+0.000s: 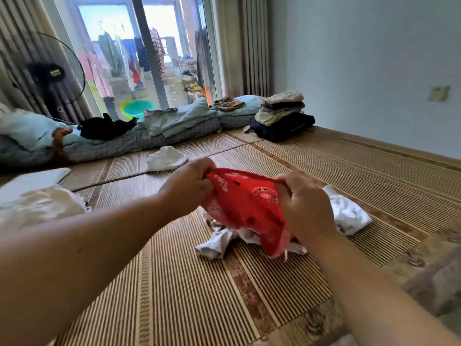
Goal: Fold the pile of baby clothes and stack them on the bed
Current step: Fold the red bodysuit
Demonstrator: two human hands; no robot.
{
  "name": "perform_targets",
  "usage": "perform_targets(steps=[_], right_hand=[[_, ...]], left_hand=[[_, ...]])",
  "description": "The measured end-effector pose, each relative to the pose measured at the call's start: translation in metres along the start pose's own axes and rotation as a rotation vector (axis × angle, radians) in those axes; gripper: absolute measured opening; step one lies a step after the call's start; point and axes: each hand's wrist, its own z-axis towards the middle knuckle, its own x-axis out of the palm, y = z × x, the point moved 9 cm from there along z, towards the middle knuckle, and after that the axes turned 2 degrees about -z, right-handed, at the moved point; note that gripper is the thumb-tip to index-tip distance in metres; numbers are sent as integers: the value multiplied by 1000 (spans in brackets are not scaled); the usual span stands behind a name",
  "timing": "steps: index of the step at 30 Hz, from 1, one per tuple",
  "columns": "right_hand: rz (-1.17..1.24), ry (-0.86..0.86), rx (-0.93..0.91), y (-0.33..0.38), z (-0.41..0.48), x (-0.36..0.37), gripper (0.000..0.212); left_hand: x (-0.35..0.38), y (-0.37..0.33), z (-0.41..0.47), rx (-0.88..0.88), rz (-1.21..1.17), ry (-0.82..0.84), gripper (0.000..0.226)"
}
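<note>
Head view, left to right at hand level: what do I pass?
Cream cloth → left hand → red garment → right hand → white cloth.

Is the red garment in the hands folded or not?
Not folded: the red garment hangs bunched, its top edge gripped by the left hand and right hand.

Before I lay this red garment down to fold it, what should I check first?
1. Grip on the red garment by left hand and right hand: ok.
2. Garment spread out: not ok, it is bunched between the hands.
3. Bare mat nearby to lay it on: ok.
4. The unfolded pile out of the way: not ok, it lies under the garment.
5. Garment right side out: cannot tell.
</note>
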Motion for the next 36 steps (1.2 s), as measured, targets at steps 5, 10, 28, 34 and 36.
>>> perform_targets(steps=[5, 10, 28, 34, 36], right_hand=[[-268, 184, -122, 46, -4, 16, 18], [-303, 268, 119, 63, 11, -4, 14], [250, 429, 502, 140, 49, -51, 23], [617, 465, 663, 127, 50, -33, 20], [729, 459, 725, 119, 52, -24, 20]], left_hand=[[-83, 6, -26, -58, 171, -9, 24], [-162, 10, -60, -66, 161, -49, 12], [-261, 39, -149, -185, 504, 141, 18], [-245, 71, -137, -264, 465, 116, 19], [-244, 84, -126, -319, 445, 36, 15]])
